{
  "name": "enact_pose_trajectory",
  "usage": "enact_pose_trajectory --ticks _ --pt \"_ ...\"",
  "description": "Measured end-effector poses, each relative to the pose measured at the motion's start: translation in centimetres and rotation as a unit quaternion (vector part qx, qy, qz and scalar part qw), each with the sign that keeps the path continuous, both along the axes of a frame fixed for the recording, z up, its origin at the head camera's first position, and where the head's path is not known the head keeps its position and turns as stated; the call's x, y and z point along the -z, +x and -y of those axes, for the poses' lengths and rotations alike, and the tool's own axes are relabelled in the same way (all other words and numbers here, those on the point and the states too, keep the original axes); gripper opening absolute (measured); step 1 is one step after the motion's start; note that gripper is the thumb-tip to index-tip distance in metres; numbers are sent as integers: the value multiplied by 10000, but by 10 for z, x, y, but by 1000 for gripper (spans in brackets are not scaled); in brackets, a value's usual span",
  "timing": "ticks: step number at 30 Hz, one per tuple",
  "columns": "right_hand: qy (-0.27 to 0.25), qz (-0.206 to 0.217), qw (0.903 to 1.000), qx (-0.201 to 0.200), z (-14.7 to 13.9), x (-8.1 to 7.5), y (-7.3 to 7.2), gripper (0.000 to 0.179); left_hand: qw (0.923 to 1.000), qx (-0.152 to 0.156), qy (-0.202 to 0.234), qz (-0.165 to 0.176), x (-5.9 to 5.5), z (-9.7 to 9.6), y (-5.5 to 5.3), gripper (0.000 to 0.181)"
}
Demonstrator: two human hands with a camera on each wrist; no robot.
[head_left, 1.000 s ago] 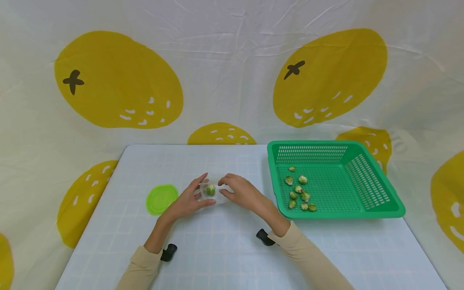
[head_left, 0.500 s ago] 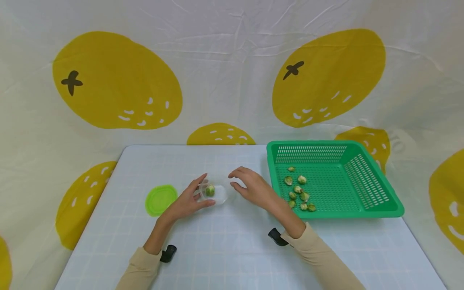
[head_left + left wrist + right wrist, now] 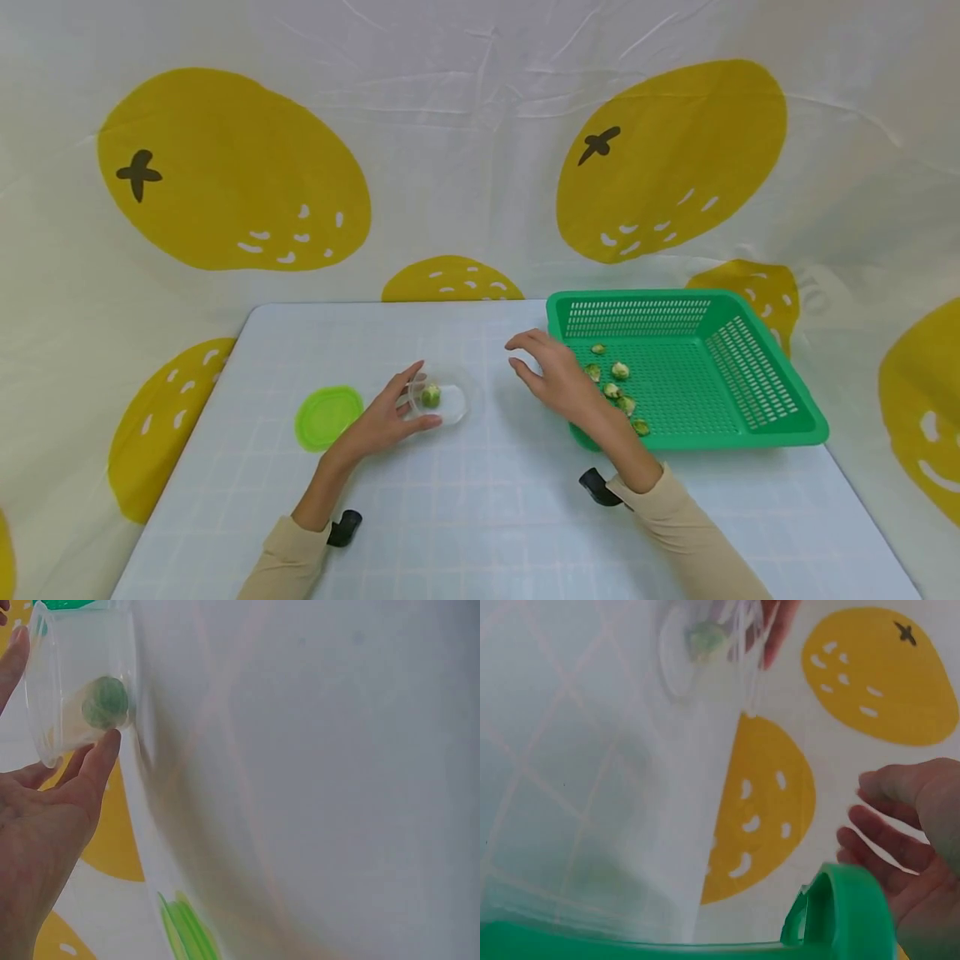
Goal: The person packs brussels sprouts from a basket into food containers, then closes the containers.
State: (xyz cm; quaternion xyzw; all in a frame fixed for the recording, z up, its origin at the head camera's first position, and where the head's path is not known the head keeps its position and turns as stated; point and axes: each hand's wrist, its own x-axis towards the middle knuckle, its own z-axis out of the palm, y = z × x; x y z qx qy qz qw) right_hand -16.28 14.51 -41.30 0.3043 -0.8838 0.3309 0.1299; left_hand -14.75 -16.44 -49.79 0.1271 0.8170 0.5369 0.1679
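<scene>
My left hand (image 3: pixel 382 423) holds a small clear plastic tub (image 3: pixel 456 403) on the table, thumb at its near side and fingers round the left. Inside the tub lies one Brussels sprout (image 3: pixel 431 396), also seen through the wall in the left wrist view as a green sprout (image 3: pixel 105 703). Over the left rim of the green basket (image 3: pixel 697 392), my right hand (image 3: pixel 558 379) is raised with bent, parted fingers and nothing in them. Several Brussels sprouts (image 3: pixel 619 372) lie in the basket's left part, some hidden behind the right hand and forearm.
A lime-green lid (image 3: pixel 327 418) lies flat to the left of the left hand. The table has a pale checked cloth (image 3: pixel 465 517). Behind it hangs a white curtain (image 3: pixel 465 167) with large yellow fruit prints. In the right wrist view, the basket's rim (image 3: pixel 855 907) is close below the hand.
My right hand has moved away from the tub, rightward to the basket's left edge. The left hand stays at the tub, where the sprout remains. The view has shifted slightly.
</scene>
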Motion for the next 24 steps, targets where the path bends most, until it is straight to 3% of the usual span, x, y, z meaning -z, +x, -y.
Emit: enact_pose_trajectory --ticks 18,24 --pt "-216 -319 9969 692 -51 12 -6 24 9999 40 111 26 1 0 -1 104" --pt "-194 -209 9966 774 -67 19 -8 24 9999 58 93 21 1 0 -1 104"
